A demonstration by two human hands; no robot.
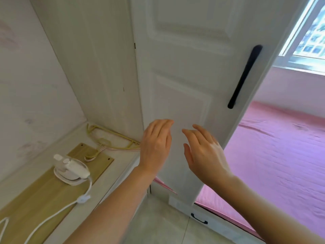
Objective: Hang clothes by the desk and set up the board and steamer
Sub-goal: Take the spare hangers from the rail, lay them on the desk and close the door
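On the white bench (123,166) at lower left, a wooden board (44,189) lies flat with a white steamer (71,170) standing on it, its cord (58,210) trailing toward the near edge. Hangers (112,141) lie in the far corner against the wall. A white door (190,85) with a black handle (244,76) stands ajar; beyond it, a pink bed (281,155) under a window (309,32). Left hand (155,147) and right hand (204,152) hover before the door's lower panel, each grip spread and empty. Pale floor (167,224) lies bare below.
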